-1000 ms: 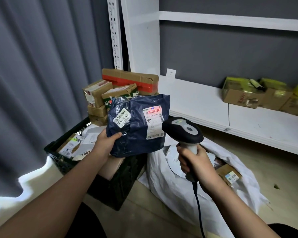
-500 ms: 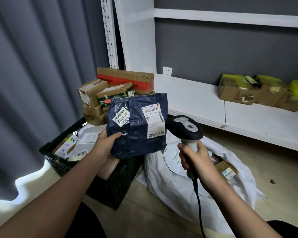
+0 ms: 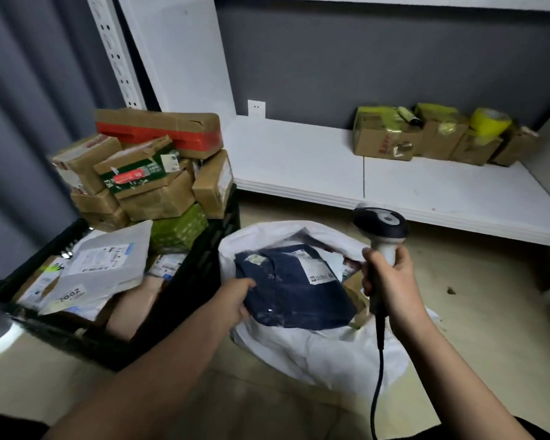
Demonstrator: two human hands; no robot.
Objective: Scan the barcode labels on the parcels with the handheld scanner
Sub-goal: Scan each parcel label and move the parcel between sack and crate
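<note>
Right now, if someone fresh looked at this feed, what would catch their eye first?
Probably the dark blue parcel, gripped by the left hand over the open white sack on the floor, with the right hand holding the scanner upright beside it. Next, the black crate at left, heaped with cardboard boxes.

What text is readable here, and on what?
"1002": handwritten on a white sticker on a grey mailer in the black crate.
Labels on the blue parcel, held by the left hand: blurred.
Box labels: blurred.
Scanner in the right hand: no legible text.
</note>
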